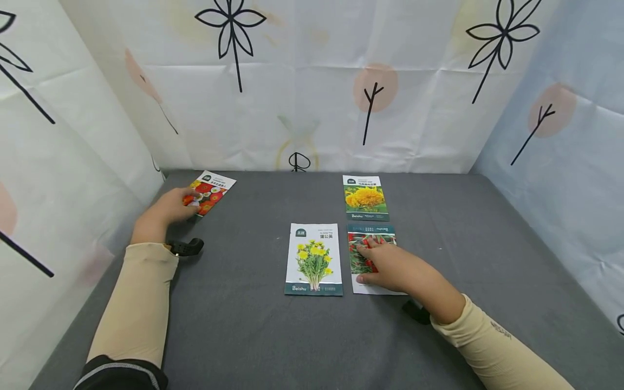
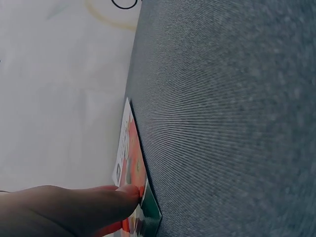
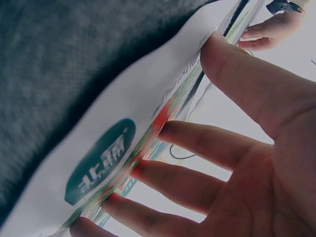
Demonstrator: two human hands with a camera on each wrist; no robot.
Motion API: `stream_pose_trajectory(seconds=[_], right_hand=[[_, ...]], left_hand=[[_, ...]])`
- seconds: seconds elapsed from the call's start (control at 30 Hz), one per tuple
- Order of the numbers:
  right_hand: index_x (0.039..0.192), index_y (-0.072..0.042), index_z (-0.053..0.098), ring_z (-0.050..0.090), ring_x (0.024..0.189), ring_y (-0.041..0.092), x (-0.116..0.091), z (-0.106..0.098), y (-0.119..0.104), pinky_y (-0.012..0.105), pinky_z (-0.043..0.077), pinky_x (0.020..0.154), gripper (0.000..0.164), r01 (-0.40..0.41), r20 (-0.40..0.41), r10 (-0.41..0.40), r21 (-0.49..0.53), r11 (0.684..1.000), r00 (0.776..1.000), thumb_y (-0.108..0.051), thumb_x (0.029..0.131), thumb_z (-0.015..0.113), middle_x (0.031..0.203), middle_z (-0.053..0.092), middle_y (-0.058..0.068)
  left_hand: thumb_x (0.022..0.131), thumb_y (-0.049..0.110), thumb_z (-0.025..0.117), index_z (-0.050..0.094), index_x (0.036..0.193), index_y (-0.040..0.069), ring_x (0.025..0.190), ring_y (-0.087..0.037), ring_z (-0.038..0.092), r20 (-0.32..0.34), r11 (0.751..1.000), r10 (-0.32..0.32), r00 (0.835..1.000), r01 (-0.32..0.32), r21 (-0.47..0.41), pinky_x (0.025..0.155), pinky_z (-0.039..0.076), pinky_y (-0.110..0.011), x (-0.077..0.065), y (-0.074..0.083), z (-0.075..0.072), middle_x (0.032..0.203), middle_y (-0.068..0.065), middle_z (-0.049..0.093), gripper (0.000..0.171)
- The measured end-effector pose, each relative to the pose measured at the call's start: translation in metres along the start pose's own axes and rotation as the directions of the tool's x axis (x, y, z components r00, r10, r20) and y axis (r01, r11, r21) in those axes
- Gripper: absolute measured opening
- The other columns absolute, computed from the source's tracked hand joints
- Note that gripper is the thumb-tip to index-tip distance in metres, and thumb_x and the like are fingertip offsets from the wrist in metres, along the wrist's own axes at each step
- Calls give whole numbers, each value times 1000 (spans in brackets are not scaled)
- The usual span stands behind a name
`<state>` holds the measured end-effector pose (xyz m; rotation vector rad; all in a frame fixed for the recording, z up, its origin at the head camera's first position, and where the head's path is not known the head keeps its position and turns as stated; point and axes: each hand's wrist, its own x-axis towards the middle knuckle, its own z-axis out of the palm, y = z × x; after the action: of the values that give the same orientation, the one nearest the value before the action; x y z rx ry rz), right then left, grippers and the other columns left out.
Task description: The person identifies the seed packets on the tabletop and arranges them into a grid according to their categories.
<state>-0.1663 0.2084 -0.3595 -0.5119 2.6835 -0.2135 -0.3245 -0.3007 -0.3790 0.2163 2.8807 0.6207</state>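
At the far left of the table, my left hand [image 1: 171,208] touches a seed packet with red and white flowers [image 1: 210,194]. Its thumb lies straight across the lower end, as the left wrist view shows. My right hand [image 1: 390,266] has its fingers spread, the tips resting on a red chili pepper seed packet [image 1: 358,264] turned upside down. In the right wrist view that packet's white end [image 3: 148,74] bows in a wave. Left of it lies a white packet with a yellow dandelion plant [image 1: 314,260]. Just beyond sits a packet with yellow double blooms [image 1: 365,199].
Grey cloth covers the table [image 1: 234,325]. White patterned fabric [image 1: 302,97] hangs along the back and both sides. A black wrist strap device [image 1: 187,247] sits by my left wrist, with another [image 1: 416,312] under my right.
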Motion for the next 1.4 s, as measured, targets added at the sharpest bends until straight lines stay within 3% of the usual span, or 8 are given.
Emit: stream_pose_trajectory(seconds=[0.4,0.6,0.97,1.4], right_hand=[[161,-3,45,34,157,47,-1,-1,1,62,37,123,78,7,-6,-7,7,1000,1000,-41,99,75,168,35,30],[160,-2,45,32,158,48,-1,-1,2,62,36,123,78,13,-4,-12,7,1000,1000,-42,100,74,168,34,31],[161,-4,44,32,158,47,0,-1,1,62,36,123,79,-5,4,5,22,1000,1000,-43,99,74,169,32,29],[162,-5,43,35,156,47,3,0,1,62,39,121,81,-10,9,10,7,1000,1000,-44,99,75,168,33,30]], left_hand=[[107,23,55,48,152,-4,141,-56,39,39,999,-39,998,38,24,117,32,-75,3,-1,4,157,-41,37,53],[106,25,55,47,152,-4,134,-53,42,38,998,-62,997,61,24,116,34,-74,7,0,7,156,-41,38,55],[105,30,59,47,152,-8,124,-49,49,52,997,-45,998,42,61,111,41,-70,3,10,5,152,-41,44,62],[104,35,59,47,150,-12,132,-67,40,37,989,-59,998,54,141,108,38,-76,4,19,7,147,-47,40,66]])
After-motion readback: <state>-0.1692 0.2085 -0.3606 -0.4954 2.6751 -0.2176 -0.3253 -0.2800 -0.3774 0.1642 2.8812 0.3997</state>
